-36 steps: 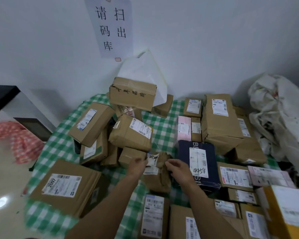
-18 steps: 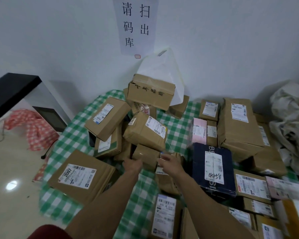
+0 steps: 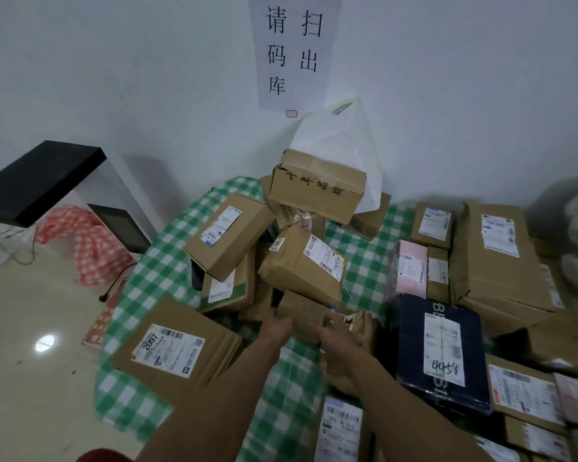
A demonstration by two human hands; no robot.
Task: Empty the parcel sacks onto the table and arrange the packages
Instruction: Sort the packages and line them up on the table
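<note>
In the middle of the frame, I see the left hand [image 3: 276, 328] and the right hand [image 3: 338, 333] curl their fingers round a small brown box [image 3: 297, 310], one on each side. It sits under a leaning wrapped parcel [image 3: 302, 265] on the checked table [image 3: 364, 261]. I think two hands keep the parcel from tipping.

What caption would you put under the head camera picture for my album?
Left hand and right hand flank a small brown box among piled parcels on a green checked tablecloth.
</note>
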